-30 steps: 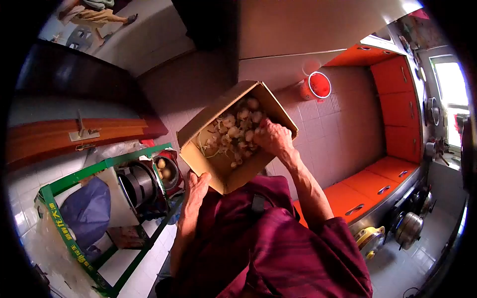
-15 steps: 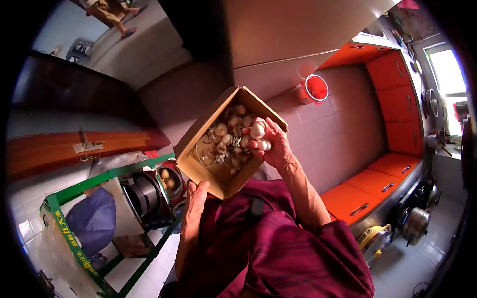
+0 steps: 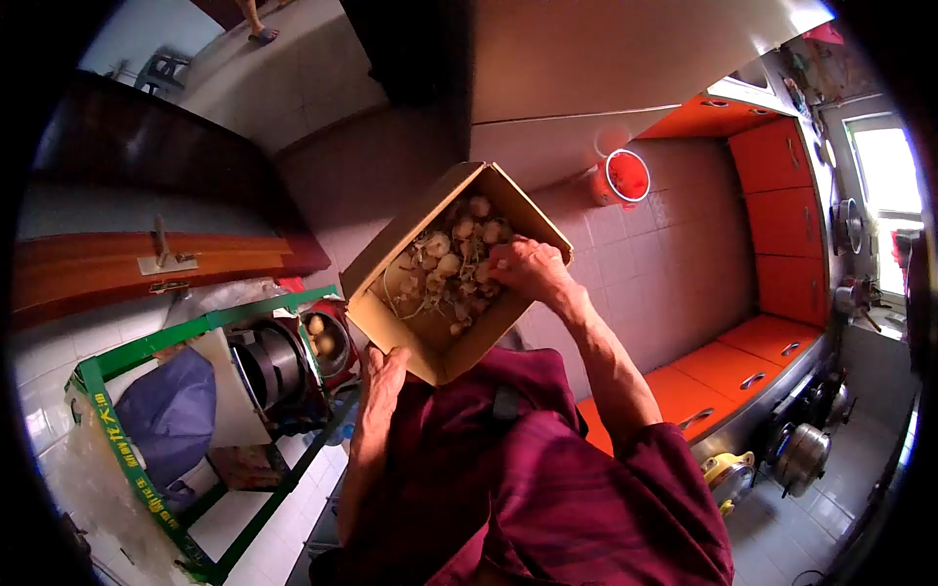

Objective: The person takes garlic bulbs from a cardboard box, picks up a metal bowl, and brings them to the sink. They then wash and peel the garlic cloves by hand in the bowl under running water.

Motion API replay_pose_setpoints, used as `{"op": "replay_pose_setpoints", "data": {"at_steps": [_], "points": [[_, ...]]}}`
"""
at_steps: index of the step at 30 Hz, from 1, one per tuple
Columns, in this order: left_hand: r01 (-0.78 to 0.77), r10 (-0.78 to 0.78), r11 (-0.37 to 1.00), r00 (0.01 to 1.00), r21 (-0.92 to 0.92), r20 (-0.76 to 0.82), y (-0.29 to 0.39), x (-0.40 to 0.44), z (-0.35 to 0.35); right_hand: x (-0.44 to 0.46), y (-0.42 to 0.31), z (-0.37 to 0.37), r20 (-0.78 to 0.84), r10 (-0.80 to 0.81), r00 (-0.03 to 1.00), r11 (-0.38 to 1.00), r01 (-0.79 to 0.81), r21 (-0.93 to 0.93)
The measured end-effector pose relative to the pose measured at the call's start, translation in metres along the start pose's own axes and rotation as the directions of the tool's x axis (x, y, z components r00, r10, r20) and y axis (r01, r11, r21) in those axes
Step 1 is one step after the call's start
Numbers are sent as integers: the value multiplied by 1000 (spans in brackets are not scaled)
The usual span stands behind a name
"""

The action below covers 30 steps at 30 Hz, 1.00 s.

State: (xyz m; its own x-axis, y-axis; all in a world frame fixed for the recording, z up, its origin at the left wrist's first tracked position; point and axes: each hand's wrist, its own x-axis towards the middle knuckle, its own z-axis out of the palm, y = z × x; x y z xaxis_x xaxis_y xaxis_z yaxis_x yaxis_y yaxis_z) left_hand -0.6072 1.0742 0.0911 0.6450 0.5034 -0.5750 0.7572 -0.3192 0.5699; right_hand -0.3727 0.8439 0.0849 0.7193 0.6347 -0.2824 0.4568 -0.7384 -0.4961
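An uncovered cardboard box [image 3: 405,340] is held tilted in front of my body. Inside lie garlic bulbs [image 3: 447,265] with dry stalks and loose skins, heaped toward the far and right sides. My left hand [image 3: 388,369] grips the box at its near left side, thumb on the rim and fingers hidden behind the wall. Over the right wall reaches my right hand [image 3: 532,269], back turned up. Its fingers are curled down round garlic at the right of the heap, and the hand largely covers what it holds.
At left stands a green-framed rack [image 3: 107,410] holding pots and a blue cloth bag [image 3: 171,410]. A red bucket [image 3: 626,178] is on the tiled floor. Orange cabinets [image 3: 782,220] line the right side. Another person's foot [image 3: 264,37] shows beyond the doorway.
My right hand has turned from palm up, with garlic bulbs showing in it, to palm down inside the box. At the top, the other person has moved farther out of view.
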Motion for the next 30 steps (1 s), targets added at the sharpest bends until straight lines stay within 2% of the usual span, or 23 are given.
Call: {"op": "replay_pose_setpoints", "data": {"at_steps": [1,2,3,4,5,7,9,11,12,14,15,16,17,19,20,21,22,23,25,26,27,29,30], "points": [[73,-72,995,997,-74,23,0,1,-1,1,-1,11,3,0,1000,1000,0,-3],[76,-75,994,997,-78,24,-8,3,0,5,4,33,-2,-29,1000,987,29,-155],[-19,21,999,998,-42,51,-21,6,3,7,10,54,-2,-60,998,951,57,-303],[-116,116,993,990,-8,82,-19,5,1,9,8,64,19,-69,997,932,71,-355],[-113,114,994,990,-11,80,-16,3,1,9,9,71,23,-71,997,931,74,-357],[46,-46,992,999,-117,-1,-1,-6,1,5,11,78,-149,-162,975,899,83,-431],[105,-99,988,993,-114,58,11,-9,-7,7,10,75,-205,-199,958,894,92,-438],[169,-157,979,981,-111,113,15,-10,-12,13,-2,51,-109,50,993,980,-69,-187],[138,-124,983,986,-125,114,16,-11,-13,7,-7,32,-128,89,988,996,-90,0],[106,-90,984,989,-141,115,-2,-7,-8,8,-7,18,-101,62,993,994,-70,-80],[-60,69,995,991,-85,115,-34,1,0,9,-1,22,-83,75,994,991,-83,-102],[-146,152,988,981,-57,122,-36,4,1,10,5,28,-87,80,993,991,-89,-102],[-232,234,972,964,-30,128,-39,6,2,11,11,35,-67,17,998,990,-26,-140],[90,-79,990,992,-113,94,-5,0,-3,11,17,51,-43,-47,998,984,39,-175],[89,-78,990,993,-113,93,-7,2,-5,10,16,60,-73,-112,991,945,84,-317],[40,-46,998,987,40,157,-10,4,-7,8,18,69,-93,-179,979,883,118,-454],[-20,-24,982,974,189,225,-10,3,-9,8,12,66,-164,-217,962,872,115,-476],[-22,-22,981,974,191,226,-7,0,-9,8,9,60,-167,-215,962,873,112,-475],[-31,4,988,985,152,174,-6,-3,-8,12,2,40,137,44,990,967,-7,-255],[-33,11,990,988,138,155,-8,-2,-7,15,7,42,114,96,989,983,-77,-165],[-30,4,990,983,137,181,-25,7,-2,15,14,41,120,90,989,984,-69,-164],[-18,-11,990,978,137,208,-54,19,5,11,9,22,15,5,1000,970,-9,243],[-150,76,940,968,307,240,-65,26,8,16,19,29,-55,-58,997,935,73,347]]}}
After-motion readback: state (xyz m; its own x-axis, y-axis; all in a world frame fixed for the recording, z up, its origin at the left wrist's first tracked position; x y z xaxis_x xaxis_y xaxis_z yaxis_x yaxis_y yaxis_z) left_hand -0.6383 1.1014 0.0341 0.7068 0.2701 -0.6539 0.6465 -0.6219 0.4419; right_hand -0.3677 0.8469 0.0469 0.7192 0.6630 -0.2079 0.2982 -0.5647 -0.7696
